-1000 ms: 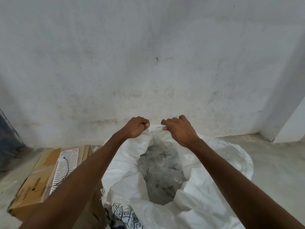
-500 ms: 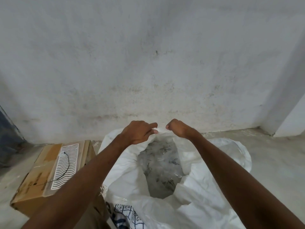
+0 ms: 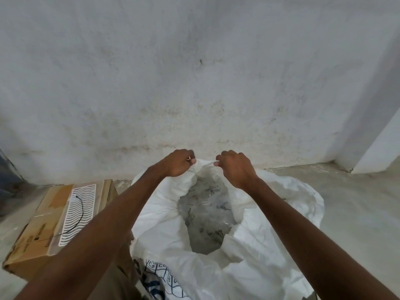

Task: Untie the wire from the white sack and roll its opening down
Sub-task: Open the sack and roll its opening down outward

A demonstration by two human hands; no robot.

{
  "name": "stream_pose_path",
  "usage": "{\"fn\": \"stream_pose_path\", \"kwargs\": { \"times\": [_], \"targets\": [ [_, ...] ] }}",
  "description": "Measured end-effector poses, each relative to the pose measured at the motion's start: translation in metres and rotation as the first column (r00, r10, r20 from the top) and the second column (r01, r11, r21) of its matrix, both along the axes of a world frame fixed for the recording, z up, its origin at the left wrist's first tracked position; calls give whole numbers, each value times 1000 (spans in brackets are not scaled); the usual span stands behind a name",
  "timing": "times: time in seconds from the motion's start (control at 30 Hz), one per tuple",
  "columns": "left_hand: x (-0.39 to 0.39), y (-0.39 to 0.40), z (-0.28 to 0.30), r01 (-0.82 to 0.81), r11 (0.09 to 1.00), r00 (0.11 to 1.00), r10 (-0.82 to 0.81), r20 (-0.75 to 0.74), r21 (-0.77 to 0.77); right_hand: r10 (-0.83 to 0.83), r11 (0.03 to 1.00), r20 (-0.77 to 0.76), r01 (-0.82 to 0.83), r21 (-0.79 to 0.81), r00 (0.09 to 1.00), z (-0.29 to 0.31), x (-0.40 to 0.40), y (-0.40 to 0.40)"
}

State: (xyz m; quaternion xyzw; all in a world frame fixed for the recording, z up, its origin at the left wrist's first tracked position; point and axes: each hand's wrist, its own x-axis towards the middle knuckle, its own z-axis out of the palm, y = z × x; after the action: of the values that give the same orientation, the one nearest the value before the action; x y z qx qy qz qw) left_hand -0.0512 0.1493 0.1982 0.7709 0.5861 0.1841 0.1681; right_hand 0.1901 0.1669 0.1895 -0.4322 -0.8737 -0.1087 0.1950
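Observation:
The white sack stands open on the floor in front of me, its mouth wide and its rim folded outward on the near and right sides. Clear plastic packets with dark print fill its inside. My left hand grips the far edge of the rim with curled fingers. My right hand pinches the same far edge a little to the right, the cloth bunched between the two hands. A thin black wire lies loose on the cardboard box to the left, apart from the sack.
A cardboard box with a white ribbed panel on top sits at the left, close to the sack. A stained white wall rises just behind. Bare concrete floor spreads to the right. Printed cloth shows under the sack's near edge.
Both hands shifted along the far rim and re-gripped it, now slightly further apart with the cloth stretched between them. The view tilted a little.

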Motion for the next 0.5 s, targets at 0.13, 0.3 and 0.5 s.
{"fn": "stream_pose_path", "kwargs": {
  "times": [0.13,0.3,0.5],
  "targets": [
    [21,-2,-11,87,991,996,-86,-9,105,-11,924,-162,-52,-379,987,9,1,14],
    [43,-3,-15,8,1000,995,-7,104,-2,8,807,-233,-144,-573,972,19,6,10],
    [46,22,-22,-196,964,980,201,11,-180,-122,992,99,124,-11,988,-16,10,-20]
  ]
}}
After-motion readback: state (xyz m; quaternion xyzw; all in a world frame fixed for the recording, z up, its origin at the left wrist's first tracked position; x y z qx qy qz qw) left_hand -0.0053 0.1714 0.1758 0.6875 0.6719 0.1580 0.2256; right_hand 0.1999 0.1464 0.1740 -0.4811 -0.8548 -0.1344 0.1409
